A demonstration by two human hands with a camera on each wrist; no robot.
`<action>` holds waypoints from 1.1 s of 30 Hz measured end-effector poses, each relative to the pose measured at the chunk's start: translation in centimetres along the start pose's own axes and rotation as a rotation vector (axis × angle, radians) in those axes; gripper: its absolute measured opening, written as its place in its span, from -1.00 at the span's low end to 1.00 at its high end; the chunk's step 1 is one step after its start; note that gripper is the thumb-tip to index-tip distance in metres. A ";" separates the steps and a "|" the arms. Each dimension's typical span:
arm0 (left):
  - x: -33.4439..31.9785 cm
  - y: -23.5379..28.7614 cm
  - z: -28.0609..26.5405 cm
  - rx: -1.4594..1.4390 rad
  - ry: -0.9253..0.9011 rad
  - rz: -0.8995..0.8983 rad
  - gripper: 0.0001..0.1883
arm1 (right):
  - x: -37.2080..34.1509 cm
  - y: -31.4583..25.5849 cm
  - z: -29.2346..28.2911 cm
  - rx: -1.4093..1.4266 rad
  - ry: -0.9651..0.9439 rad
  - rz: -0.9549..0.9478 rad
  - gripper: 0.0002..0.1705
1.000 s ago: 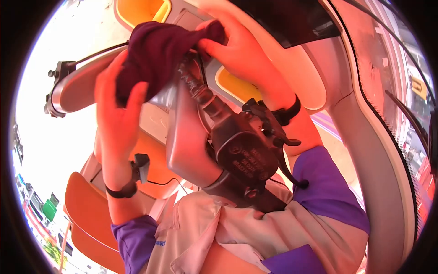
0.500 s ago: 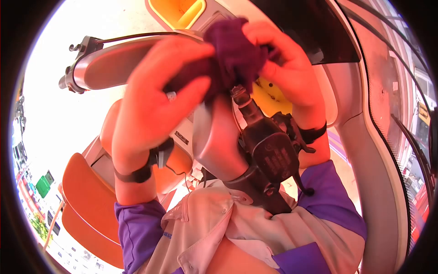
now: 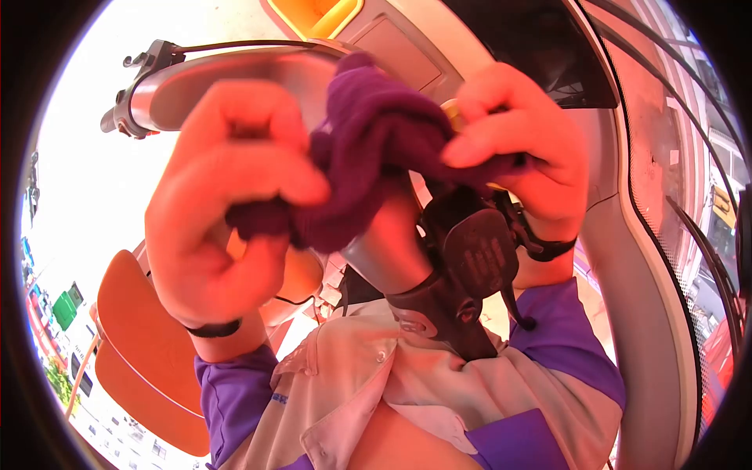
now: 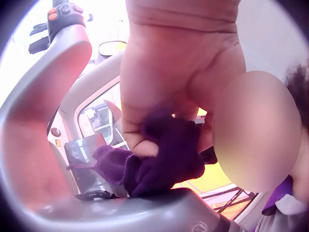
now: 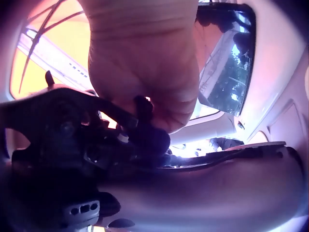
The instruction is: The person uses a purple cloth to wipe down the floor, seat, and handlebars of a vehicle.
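A dark purple cloth (image 3: 376, 133) is stretched and bunched between both hands, above a grey handlebar (image 3: 392, 235). The left hand (image 3: 227, 196) grips its lower left end with curled fingers. At the other end the right hand (image 3: 525, 141) pinches the cloth between thumb and fingers. In the left wrist view the cloth (image 4: 169, 159) hangs from the left hand (image 4: 178, 82) just over the grey bar (image 4: 145, 212). The right wrist view shows the right hand (image 5: 145, 72) behind a black lever assembly (image 5: 63, 125), with a dark part of the cloth at its fingers.
A black brake housing (image 3: 478, 251) stands close below the right hand. Farther off are a yellow-rimmed recess (image 3: 317, 19), a dark screen (image 3: 540, 47), and an orange seat (image 3: 149, 345) at lower left. A windscreen edge runs down the right side.
The cloth has moved right from its earlier place and is now twisted lengthwise between the hands. The left hand has drawn back to the left since half a second ago, with its fingers curled more.
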State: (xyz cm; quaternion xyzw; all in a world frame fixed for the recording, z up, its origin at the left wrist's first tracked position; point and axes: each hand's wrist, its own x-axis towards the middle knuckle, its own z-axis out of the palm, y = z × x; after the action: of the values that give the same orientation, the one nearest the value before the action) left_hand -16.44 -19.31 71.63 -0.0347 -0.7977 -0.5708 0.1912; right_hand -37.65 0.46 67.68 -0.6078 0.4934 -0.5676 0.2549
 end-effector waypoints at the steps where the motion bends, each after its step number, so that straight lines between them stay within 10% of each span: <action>1: 0.8 -0.6 0.1 0.037 0.006 0.049 -0.62 | -0.5 -0.2 -0.3 0.007 0.114 -0.004 -0.70; 4: 3.2 -0.9 1.3 -0.003 0.064 -0.024 -0.57 | -2.6 -1.0 0.5 0.183 0.787 0.129 -0.70; 7: 4.2 -1.9 1.7 -0.372 0.342 -0.004 -0.70 | -2.5 -1.2 0.2 0.075 0.621 -0.004 -0.70; 10: 1.2 0.1 -1.7 -0.396 0.364 0.026 -0.58 | -0.6 -2.4 0.9 0.266 0.063 0.159 -0.70; 13: -1.6 -0.5 -2.4 -0.483 0.295 -0.057 -0.60 | 1.8 -2.2 0.8 0.139 -0.084 0.225 -0.71; 16: -2.7 -1.3 -1.9 -0.470 0.365 -0.194 -0.64 | 3.2 -2.4 0.5 -0.136 -0.169 0.038 -0.72; 24: -2.4 0.6 0.5 -0.489 0.190 -0.150 -0.61 | 2.4 -3.2 -0.1 0.049 -0.260 0.285 -0.65; 33: -9.9 -1.5 -0.5 -0.537 0.475 -0.353 -0.71 | 4.3 -5.2 0.0 -0.238 -0.381 0.255 -0.78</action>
State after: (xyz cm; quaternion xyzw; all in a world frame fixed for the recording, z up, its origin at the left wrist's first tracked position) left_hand -7.56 -18.72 66.99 0.1872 -0.5473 -0.7754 0.2533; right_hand -36.56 -1.39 74.06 -0.6623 0.5725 -0.3442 0.3394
